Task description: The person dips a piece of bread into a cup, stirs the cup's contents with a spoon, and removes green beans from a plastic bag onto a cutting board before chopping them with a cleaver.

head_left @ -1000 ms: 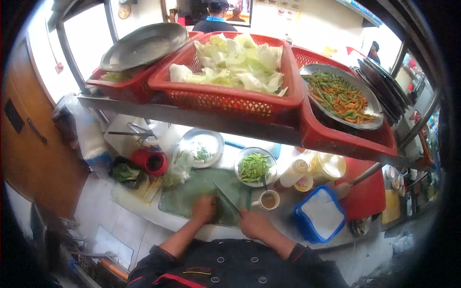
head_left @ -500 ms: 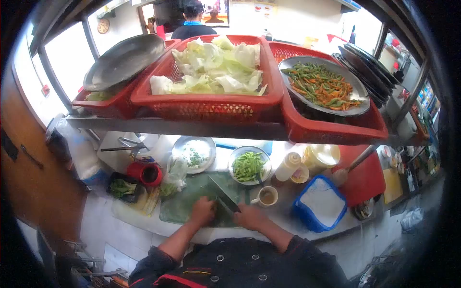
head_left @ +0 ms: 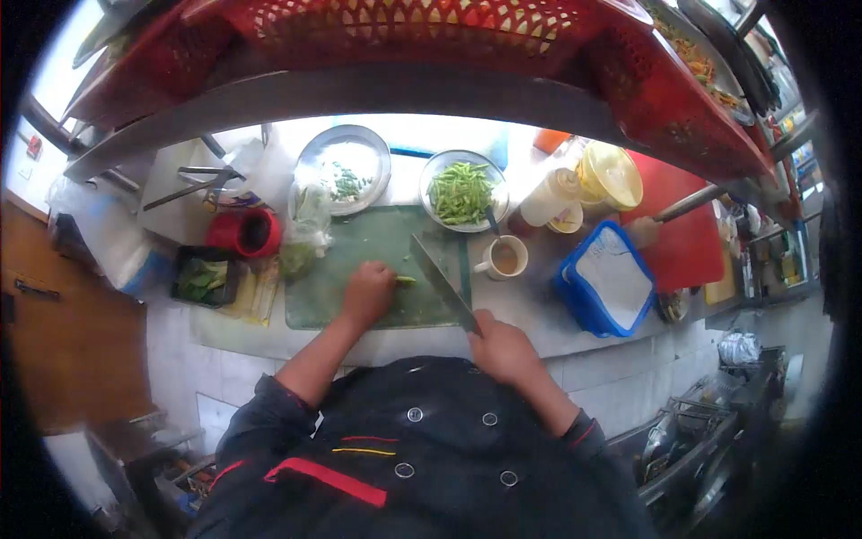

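Head view: the left forearm slants inward, and the left hand lies palm down over the green cutting board, its fingers curled and pinching a green vegetable piece whose end projects toward the knife. The right hand, at the board's near right corner, is wrapped around the knife's handle, wrist angled inward, blade pointing obliquely away from the body; blade-to-board contact cannot be determined.

A long-bladed knife slants, tip forward, across the right side of a green cutting board, near a partly hidden green vegetable.
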A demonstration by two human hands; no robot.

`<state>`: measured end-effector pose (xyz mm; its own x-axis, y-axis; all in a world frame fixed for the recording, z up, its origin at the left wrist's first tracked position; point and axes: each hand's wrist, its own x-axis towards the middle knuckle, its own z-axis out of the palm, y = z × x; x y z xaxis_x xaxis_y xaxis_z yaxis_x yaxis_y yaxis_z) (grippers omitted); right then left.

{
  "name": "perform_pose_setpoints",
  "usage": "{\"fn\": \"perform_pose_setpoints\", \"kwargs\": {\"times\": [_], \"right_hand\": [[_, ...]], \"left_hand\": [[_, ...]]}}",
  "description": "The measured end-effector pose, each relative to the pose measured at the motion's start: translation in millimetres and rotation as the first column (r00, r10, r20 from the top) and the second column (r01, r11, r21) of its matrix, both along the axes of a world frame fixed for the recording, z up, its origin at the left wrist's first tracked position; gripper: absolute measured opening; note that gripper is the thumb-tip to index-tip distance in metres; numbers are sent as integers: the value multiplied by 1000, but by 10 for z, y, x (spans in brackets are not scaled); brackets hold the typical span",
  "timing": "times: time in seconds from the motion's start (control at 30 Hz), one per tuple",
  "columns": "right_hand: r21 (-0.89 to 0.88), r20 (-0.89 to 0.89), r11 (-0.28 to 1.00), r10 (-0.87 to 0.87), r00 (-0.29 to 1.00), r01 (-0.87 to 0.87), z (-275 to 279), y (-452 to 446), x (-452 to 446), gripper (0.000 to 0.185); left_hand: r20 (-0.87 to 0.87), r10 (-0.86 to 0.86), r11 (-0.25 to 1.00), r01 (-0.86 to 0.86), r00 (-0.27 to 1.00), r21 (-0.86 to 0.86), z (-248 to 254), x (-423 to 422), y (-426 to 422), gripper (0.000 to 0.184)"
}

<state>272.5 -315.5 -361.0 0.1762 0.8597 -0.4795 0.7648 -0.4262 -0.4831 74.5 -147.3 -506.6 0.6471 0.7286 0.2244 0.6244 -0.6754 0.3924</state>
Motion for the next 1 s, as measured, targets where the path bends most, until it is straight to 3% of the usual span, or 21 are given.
{"fn": "perform_pose_setpoints", "kwargs": {"times": [0.1,0.17,0.27,0.63,0.77,0.9,1.0], "right_hand": [[-65,40,998,16,999,-14,45,6,-119,27],[-47,31,999,17,999,-15,-80,-30,-165,27],[-29,43,999,15,999,-13,-81,-23,-255,28],[-100,27,995,-26,999,28,-290,15,-401,29],[-10,12,992,-125,992,125,-544,147,-473,31],[85,10,993,-87,996,85,-352,230,-384,31],[63,21,997,-50,998,49,-134,165,-407,31]], "left_hand": [[20,-9,1000,9,1000,8,-48,-25,-6,6],[153,-19,999,14,988,29,-80,-47,-21,4],[51,-92,994,88,995,60,-19,-82,67,3],[33,-112,993,110,993,52,-74,-69,71,5],[-3,-108,994,108,994,23,-142,-62,73,8],[-2,-191,981,191,982,19,-136,-205,120,10],[99,-259,964,251,961,86,-199,-289,90,15]]}}
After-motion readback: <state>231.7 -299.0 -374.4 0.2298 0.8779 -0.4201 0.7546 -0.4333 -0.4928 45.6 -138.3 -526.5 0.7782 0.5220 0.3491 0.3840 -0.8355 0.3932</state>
